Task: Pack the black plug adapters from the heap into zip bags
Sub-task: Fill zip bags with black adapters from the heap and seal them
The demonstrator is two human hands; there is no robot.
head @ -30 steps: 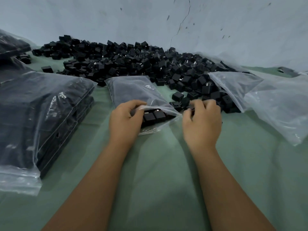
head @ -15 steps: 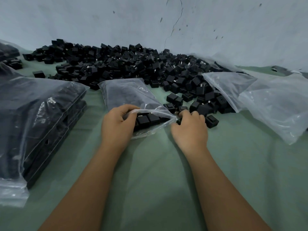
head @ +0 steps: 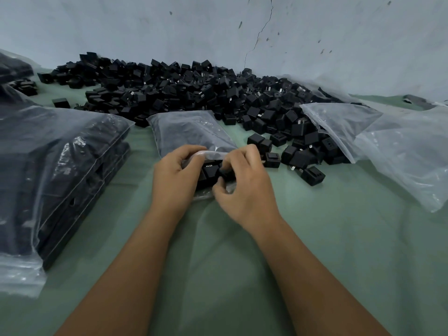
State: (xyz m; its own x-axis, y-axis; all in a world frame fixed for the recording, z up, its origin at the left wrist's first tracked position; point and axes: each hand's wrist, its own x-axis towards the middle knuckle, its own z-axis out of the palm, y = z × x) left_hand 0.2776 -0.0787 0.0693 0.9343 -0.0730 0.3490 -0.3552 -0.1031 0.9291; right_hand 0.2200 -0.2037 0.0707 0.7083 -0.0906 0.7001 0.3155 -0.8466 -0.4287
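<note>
A clear zip bag (head: pixel 191 132) lies in the middle of the green table, partly filled with black plug adapters. My left hand (head: pixel 175 180) grips the bag's open mouth at its left side. My right hand (head: pixel 244 187) is at the mouth too, fingers curled round a black adapter (head: pixel 224 173) that sits between the bag's lips. Other adapters (head: pixel 209 169) show inside the opening. The big heap of black plug adapters (head: pixel 194 93) stretches across the back of the table, and loose adapters (head: pixel 312 174) lie just right of my right hand.
A stack of filled zip bags (head: pixel 60 170) stands at the left. Empty clear bags (head: pixel 392 146) lie at the right, partly over the heap. A pale wall (head: pixel 218 27) runs behind. The green table surface (head: pixel 218 251) extends toward me.
My right hand has moved left from the loose adapters by the heap to the bag's mouth, carrying an adapter. My left hand keeps hold of the bag's mouth.
</note>
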